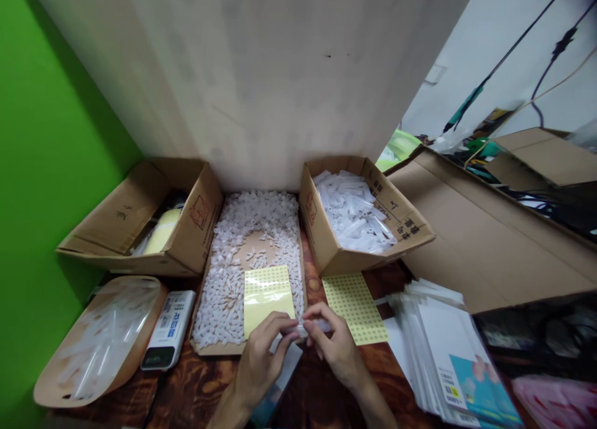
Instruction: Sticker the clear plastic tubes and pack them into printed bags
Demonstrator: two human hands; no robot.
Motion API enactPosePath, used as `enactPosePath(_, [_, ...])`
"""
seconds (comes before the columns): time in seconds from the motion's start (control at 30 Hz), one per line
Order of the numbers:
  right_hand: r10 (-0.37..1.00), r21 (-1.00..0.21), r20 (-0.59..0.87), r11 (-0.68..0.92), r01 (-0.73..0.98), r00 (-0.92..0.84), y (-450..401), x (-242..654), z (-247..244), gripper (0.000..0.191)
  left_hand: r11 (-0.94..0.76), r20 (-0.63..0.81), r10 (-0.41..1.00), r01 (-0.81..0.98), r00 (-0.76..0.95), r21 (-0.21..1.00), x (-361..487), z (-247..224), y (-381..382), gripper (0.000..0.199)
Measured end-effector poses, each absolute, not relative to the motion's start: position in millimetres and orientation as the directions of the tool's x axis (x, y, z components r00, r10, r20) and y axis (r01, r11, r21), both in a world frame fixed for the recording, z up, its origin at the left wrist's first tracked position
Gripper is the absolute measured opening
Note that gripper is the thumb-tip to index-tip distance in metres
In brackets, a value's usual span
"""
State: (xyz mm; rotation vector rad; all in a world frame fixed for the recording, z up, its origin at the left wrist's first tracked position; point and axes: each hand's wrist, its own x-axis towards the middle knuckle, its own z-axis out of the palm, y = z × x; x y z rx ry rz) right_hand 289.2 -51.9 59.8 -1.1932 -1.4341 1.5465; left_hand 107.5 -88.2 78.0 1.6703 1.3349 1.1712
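Wood-patterned surface; left hand, right hand close together, fingers pinching small pale piece; fine handwork, probably needing steady grip.

Piece, perhaps tubular | translucent | sideways | between left hand, right hand

Workshop: cartons, sticker sheets.

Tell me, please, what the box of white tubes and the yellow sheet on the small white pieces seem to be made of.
The box looks like matt cardboard: its brown walls are printed and free of glare. The yellow sheet seems to be glossy sticker paper or plastic film, judging by the glare across it.
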Motion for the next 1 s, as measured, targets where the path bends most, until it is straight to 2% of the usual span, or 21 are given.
enactPosePath(0.07, [0.911, -0.976, -0.216, -0.210, 0.055, -0.350, -54, 288, 56, 0.035, -0.305, 0.290, 0.952, 0.318, 0.095, 0.898, 104, 80, -88, 0.014])
enactPosePath(0.13, [0.909, -0.975, -0.211, -0.221, 0.014, -0.359, -54, 288, 56, 0.037, -0.303, 0.289, 0.953, 0.295, 0.091, 0.906, 101, 81, -88, 0.012])
enactPosePath(0.2, [0.927, -0.987, -0.152, -0.160, 0.005, -0.342, -53, 289, 60, 0.034, -0.208, 0.197, 0.978, 0.289, 0.064, 0.935, 98, 80, -88, 0.024])
enactPosePath(0.27, [0.943, -0.997, -0.069, -0.060, 0.038, -0.325, -51, 290, 65, 0.026, -0.050, 0.037, 0.998, 0.289, 0.050, 0.956, 98, 78, -88, 0.041])
enactPosePath(0.37, [0.946, -0.995, -0.020, 0.013, 0.101, -0.323, -49, 290, 70, 0.019, 0.115, -0.136, 0.990, 0.328, 0.042, 0.938, 99, 75, -88, 0.063])
enactPosePath(0.43, [0.948, -0.993, -0.056, -0.018, 0.121, -0.314, -49, 289, 69, 0.023, 0.114, -0.132, 0.991, 0.372, 0.022, 0.921, 101, 76, -89, 0.056])
enactPosePath(0.5, [0.941, -0.989, -0.126, -0.097, 0.108, -0.314, -50, 288, 64, 0.030, 0.040, -0.050, 0.999, 0.397, 0.015, 0.917, 101, 78, -89, 0.036])
enactPosePath(0.57, [0.926, -0.981, -0.192, -0.180, 0.068, -0.325, -51, 287, 60, 0.038, -0.046, 0.039, 0.999, 0.396, 0.024, 0.917, 100, 80, -90, 0.027])
enactPosePath(0.67, [0.927, -0.980, -0.194, -0.198, 0.021, -0.320, -51, 288, 60, 0.040, -0.053, 0.045, 0.999, 0.370, 0.031, 0.927, 101, 79, -91, 0.032])
enactPosePath(0.8, [0.939, -0.996, -0.067, -0.045, 0.072, -0.338, -48, 291, 68, 0.028, 0.212, -0.230, 0.971, 0.214, 0.065, 0.954, 106, 72, -92, 0.061])
enactPosePath(0.87, [0.938, -0.993, -0.006, 0.036, 0.116, -0.346, -47, 291, 70, 0.023, 0.301, -0.312, 0.946, 0.120, 0.087, 0.946, 108, 69, -91, 0.064])
enactPosePath(0.93, [0.938, -0.991, -0.011, 0.035, 0.127, -0.348, -48, 290, 69, 0.024, 0.283, -0.291, 0.954, 0.101, 0.078, 0.954, 109, 69, -91, 0.060])
enactPosePath(1.0, [0.936, -0.994, -0.082, -0.053, 0.092, -0.344, -50, 288, 66, 0.032, 0.193, -0.207, 0.977, 0.192, 0.054, 0.962, 108, 70, -92, 0.052])
